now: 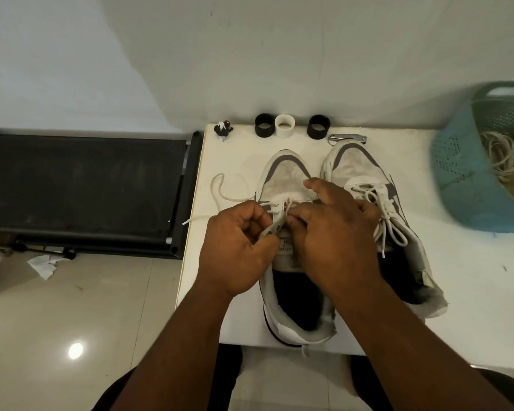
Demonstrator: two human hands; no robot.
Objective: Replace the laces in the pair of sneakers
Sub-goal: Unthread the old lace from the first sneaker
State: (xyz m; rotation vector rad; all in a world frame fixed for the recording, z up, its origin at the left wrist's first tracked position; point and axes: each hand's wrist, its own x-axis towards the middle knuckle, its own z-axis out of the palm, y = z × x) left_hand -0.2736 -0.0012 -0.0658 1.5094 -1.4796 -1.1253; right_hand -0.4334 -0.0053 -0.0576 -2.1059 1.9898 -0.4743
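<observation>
Both hands pinching lace (275,223) on left sneaker (285,179), left hand (235,247), right hand (327,232); right sneaker (365,173) beside it already laced.

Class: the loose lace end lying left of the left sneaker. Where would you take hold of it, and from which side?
Pinch the lace end just behind its stiff tip, coming from the left. It lies free near the table edge, clear of both hands, with its tip pointing left.

basket (469,179) cut off at right edge, tongue label (286,244) unreadable
</observation>
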